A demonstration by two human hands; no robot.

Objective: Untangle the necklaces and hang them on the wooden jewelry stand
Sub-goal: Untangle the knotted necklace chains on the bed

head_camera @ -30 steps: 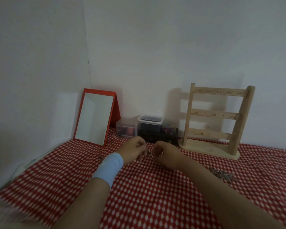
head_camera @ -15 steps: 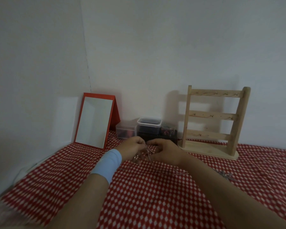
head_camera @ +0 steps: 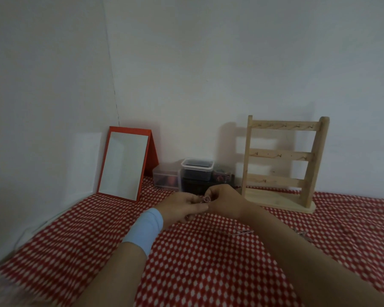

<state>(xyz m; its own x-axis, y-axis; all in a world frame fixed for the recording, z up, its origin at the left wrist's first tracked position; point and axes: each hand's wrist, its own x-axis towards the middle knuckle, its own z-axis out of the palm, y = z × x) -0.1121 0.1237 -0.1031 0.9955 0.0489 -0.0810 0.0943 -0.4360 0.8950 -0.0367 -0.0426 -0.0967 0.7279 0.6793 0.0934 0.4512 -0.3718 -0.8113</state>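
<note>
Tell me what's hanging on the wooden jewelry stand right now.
Nothing visible: the wooden jewelry stand shows only bare hooks on its three rails. Its lower left corner is partly covered by the right hand.

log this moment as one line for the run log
stage: untangling | left hand + right hand: pinching necklace | wooden jewelry stand: hooks bare
</note>
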